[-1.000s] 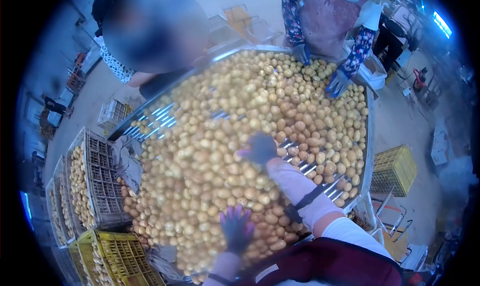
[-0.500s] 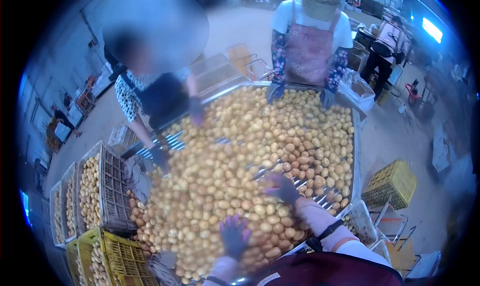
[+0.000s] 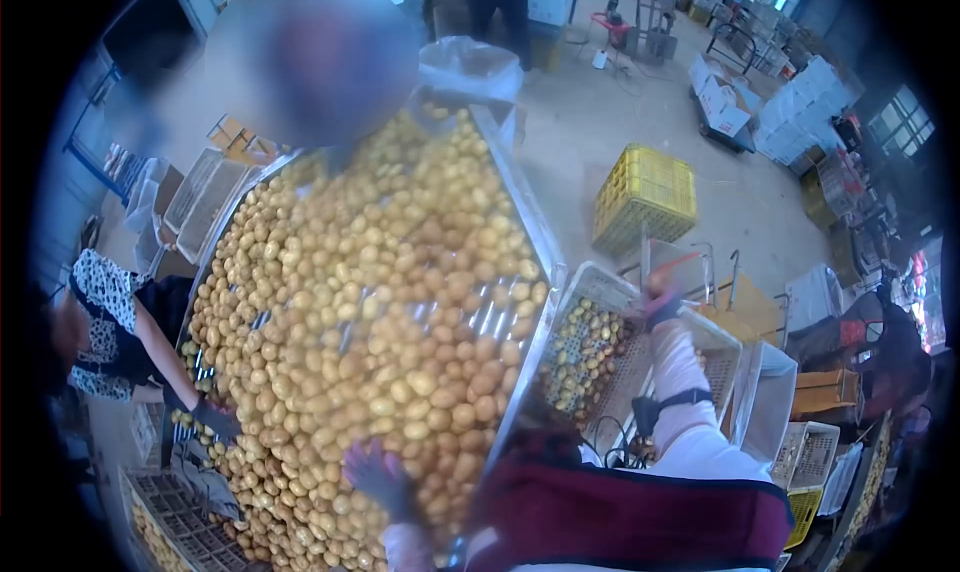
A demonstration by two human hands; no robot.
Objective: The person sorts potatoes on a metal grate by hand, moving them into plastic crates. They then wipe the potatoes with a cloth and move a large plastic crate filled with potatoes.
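The left hand, in a grey glove with purple-pink fingertips (image 3: pixel 376 477), is spreading over the round, tan-yellow, potato-like produce (image 3: pixel 400 372) near the near edge of the broad metal-rimmed table (image 3: pixel 541 234). Its fingers are standing well apart, and no piece is showing in their grip; whether the palm is pressing on the layer is hard to tell. The right hand, in a similar glove and blurred (image 3: pixel 661 307), is reaching outside the table's right corner, above the far end of a pale, perforated plastic crate (image 3: pixel 622 372). How far its fingers are opening, and whether they are holding anything, I cannot tell.

The produce is covering most of the table, with shiny metal rollers (image 3: pixel 492 312) showing through close to the right corner. Small, greenish-yellow pieces (image 3: pixel 578 357) are lying in the crate, just outside the rim. At the left edge, a co-worker's dark-gloved hand (image 3: pixel 217 419) is reaching in among the produce.

The step in hand is seeming to be sorting by hand, the right hand probably serving the crate while the left is minding the layer. The next move is calling for releasing anything held low inside the crate, then clearing its rim and the table's metal edge, with the left fingers separating single pieces from their close-packed neighbours.
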